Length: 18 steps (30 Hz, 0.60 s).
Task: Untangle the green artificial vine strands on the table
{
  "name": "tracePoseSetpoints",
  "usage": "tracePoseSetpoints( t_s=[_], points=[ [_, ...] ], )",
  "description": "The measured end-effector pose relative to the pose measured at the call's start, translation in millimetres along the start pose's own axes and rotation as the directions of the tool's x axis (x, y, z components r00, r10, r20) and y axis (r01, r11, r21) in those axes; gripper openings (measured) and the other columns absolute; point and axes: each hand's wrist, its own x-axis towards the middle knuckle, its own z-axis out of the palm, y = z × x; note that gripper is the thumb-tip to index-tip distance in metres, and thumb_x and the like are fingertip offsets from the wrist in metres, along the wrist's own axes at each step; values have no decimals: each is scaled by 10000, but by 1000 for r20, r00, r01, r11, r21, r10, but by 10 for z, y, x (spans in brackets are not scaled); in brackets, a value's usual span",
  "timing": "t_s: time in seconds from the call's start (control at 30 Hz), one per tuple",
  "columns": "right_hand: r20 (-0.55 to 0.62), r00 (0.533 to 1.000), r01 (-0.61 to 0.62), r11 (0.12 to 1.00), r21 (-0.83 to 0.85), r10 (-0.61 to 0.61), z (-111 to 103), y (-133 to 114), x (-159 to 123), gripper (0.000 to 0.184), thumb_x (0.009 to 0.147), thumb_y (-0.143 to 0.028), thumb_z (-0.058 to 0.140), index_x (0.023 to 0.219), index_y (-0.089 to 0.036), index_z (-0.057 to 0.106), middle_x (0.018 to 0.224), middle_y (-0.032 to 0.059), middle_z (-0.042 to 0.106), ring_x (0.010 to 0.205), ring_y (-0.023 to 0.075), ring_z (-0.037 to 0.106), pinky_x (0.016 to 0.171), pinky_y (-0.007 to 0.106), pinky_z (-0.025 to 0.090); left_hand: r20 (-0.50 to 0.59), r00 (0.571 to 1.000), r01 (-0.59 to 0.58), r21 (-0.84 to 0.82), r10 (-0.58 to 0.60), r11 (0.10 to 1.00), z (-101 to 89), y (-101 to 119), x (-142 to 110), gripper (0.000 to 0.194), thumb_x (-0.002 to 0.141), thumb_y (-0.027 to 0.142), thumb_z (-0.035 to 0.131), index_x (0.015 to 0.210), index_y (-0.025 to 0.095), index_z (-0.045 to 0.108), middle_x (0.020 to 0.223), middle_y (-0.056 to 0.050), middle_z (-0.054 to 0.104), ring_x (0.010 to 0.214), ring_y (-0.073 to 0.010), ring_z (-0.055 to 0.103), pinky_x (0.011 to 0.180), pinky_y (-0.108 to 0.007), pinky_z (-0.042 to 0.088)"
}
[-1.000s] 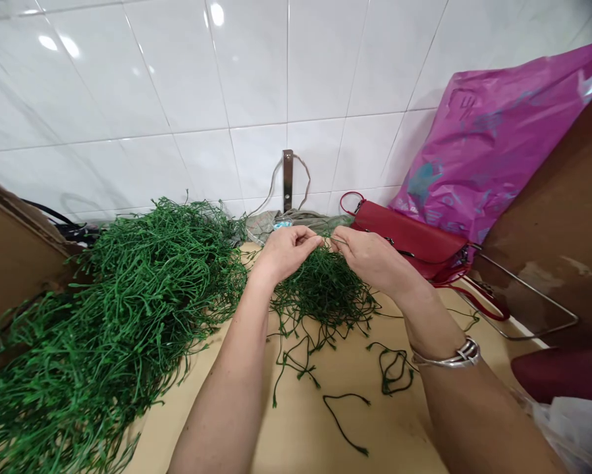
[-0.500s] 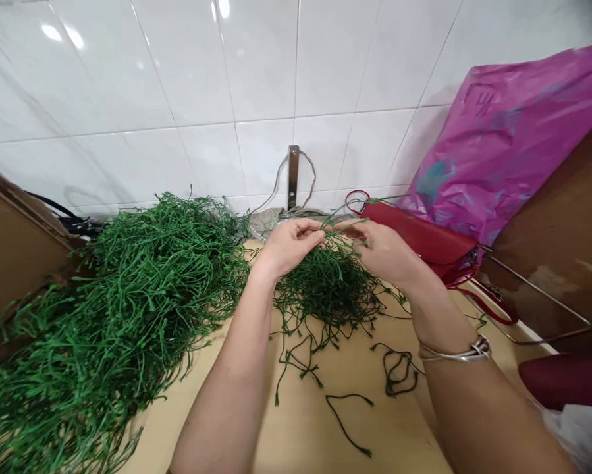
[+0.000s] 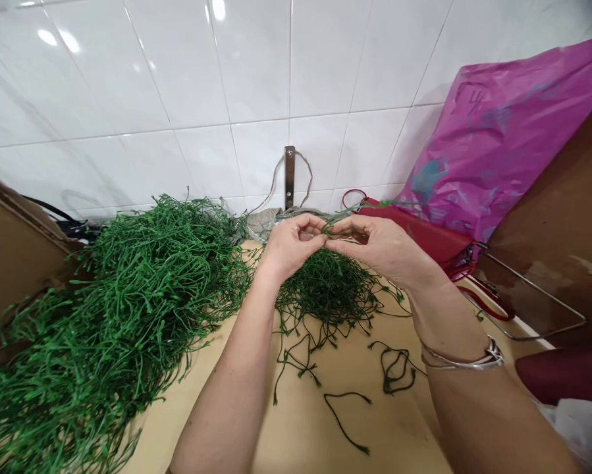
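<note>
My left hand point(image 3: 293, 245) and my right hand point(image 3: 377, 245) meet above the table, fingertips together. Both pinch a thin green cord-like strand point(image 3: 338, 225), whose end rises toward the red bag. Just below them lies a tangled heap of dark green strands point(image 3: 325, 289). A much larger mass of the same green strands point(image 3: 137, 296) fills the left side. Loose pieces point(image 3: 344, 413) and a looped piece point(image 3: 393, 372) lie apart on the tan tabletop point(image 3: 296, 428). A metal bangle point(image 3: 466, 359) circles my right wrist.
White tiles point(image 3: 177, 72) form the back wall, with a metal bracket point(image 3: 289, 176) and a wire. A red handbag point(image 3: 414, 230) and a magenta plastic bag point(image 3: 493, 151) stand at the right, beside a brown board and wire rack point(image 3: 527, 303). Cardboard point(image 3: 14, 257) stands at the left.
My right hand's fingers have closed in toward my left hand, and the fingertips now meet on the strand. The hands sit slightly higher above the heap.
</note>
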Motion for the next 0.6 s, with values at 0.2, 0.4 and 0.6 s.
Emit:
tracePoseSetpoints(
  t_s=[0.2,0.4,0.6],
  points=[
    [-46,997,40,961,-273,-55,12,-27,-14,156,841,-285,607,767,-181,696,716,23,696,650,160,568,641,300,428,8,999,39,49,-39,998,46,0,-8,193,778,99,697,962,130,645,775,24,620,649,-74,519,652,-224,434],
    [59,978,202,842,-501,-200,-19,70,-10,168,898,-203,527,819,-189,675,848,65,716,810,208,588,741,324,393,81,981,187,-119,-178,975,63,4,3,169,777,61,700,921,122,639,705,24,639,626,-77,581,646,-226,459],
    [-15,969,193,795,-575,-246,204,290,106,171,913,-173,487,812,-205,621,800,81,685,787,232,575,723,330,391,82,972,233,-302,-218,924,47,-114,45,186,737,35,736,880,116,649,624,39,651,572,-61,596,608,-195,454]
  ],
)
